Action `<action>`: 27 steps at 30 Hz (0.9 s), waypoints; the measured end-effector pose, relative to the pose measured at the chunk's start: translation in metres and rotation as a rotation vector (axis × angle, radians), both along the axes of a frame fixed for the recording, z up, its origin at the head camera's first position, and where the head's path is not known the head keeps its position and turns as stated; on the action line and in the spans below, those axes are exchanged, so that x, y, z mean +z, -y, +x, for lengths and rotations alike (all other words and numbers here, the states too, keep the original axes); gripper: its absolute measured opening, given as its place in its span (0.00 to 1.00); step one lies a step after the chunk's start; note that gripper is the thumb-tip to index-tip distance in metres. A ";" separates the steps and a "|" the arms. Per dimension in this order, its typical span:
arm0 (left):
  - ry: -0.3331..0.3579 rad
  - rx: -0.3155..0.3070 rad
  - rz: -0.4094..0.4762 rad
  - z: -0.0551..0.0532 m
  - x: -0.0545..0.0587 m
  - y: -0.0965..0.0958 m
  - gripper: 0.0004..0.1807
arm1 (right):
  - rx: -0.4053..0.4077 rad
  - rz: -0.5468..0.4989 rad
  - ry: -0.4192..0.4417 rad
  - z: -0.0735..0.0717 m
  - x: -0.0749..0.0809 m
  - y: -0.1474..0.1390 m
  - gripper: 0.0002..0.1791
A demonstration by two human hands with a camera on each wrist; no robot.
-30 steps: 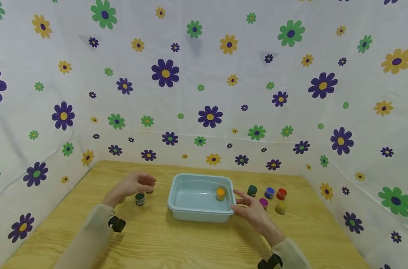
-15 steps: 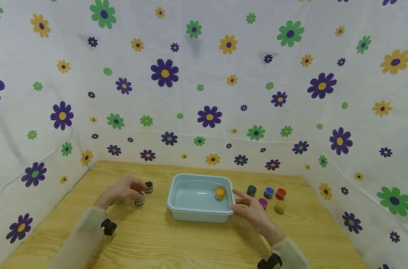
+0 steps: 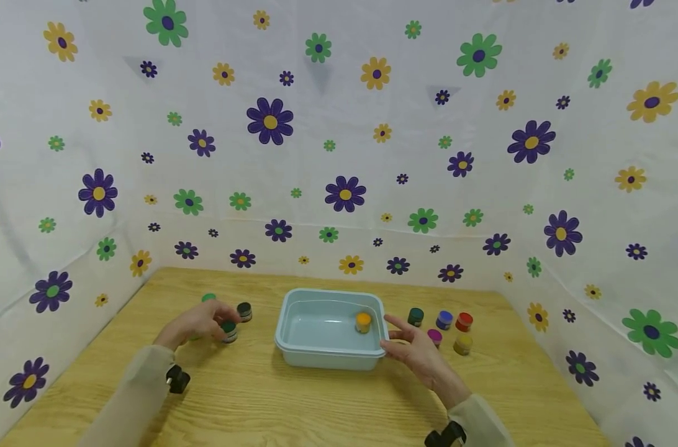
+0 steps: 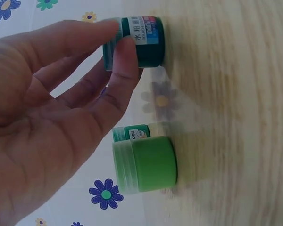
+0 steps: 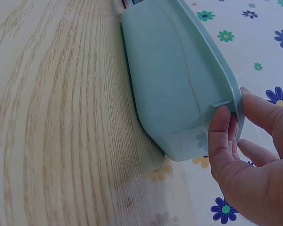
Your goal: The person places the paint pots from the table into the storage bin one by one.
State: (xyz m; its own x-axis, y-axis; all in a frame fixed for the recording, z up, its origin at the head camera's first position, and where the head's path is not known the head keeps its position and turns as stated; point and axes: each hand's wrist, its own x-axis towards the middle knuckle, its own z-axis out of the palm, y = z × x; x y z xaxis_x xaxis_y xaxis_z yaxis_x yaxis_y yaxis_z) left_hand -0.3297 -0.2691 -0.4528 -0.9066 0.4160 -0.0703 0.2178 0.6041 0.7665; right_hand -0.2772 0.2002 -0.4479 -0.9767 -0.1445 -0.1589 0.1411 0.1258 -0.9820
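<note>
My left hand (image 3: pixel 202 321) pinches the lid of a dark green gouache paint jar (image 4: pixel 148 42) between thumb and fingers. The jar (image 3: pixel 229 333) stands upright on the table at the left. Right by this hand are a light green jar (image 4: pixel 153 165), a smaller-looking green jar (image 4: pixel 137 133) and a black-lidded jar (image 3: pixel 244 311). My right hand (image 3: pixel 420 354) grips the right rim of a pale blue plastic tub (image 3: pixel 328 361), its thumb and fingers on either side of the rim in the right wrist view. One orange paint jar (image 3: pixel 363 323) stands inside the tub.
To the tub's right stand several more jars: dark green (image 3: pixel 415 316), blue (image 3: pixel 444 320), red (image 3: pixel 464 321), magenta (image 3: pixel 434 337) and yellow (image 3: pixel 463 344). Flowered white sheeting (image 3: pixel 294 167) encloses the wooden table (image 3: pixel 272 410) at the back and both sides.
My left hand has drawn back leftward from the black-lidded jar, and its fingers have come onto the dark green jar's lid. My right hand stays at the tub's rim.
</note>
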 end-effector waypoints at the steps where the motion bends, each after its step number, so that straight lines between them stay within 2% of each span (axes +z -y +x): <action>1: -0.007 -0.001 -0.004 0.000 -0.001 0.000 0.22 | 0.003 -0.002 -0.001 0.000 0.000 0.000 0.38; 15: 0.016 0.070 -0.030 0.005 -0.001 0.001 0.21 | 0.032 0.003 -0.011 0.000 -0.002 0.000 0.38; 21: 0.065 0.093 0.074 -0.002 0.003 -0.006 0.20 | 0.030 0.004 -0.008 0.000 -0.003 -0.001 0.39; 24: 0.047 0.099 0.129 -0.005 0.009 -0.013 0.22 | 0.028 0.002 -0.010 0.000 -0.002 -0.001 0.38; 27: 0.016 0.123 0.146 -0.007 0.016 -0.021 0.24 | 0.026 -0.001 -0.008 0.000 -0.002 -0.001 0.38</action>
State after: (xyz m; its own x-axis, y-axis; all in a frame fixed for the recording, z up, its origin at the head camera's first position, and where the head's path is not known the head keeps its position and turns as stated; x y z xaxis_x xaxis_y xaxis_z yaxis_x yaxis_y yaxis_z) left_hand -0.3362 -0.2483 -0.4366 -0.9504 0.3093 -0.0322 0.1362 0.5071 0.8511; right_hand -0.2774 0.2012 -0.4495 -0.9738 -0.1702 -0.1506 0.1295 0.1288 -0.9832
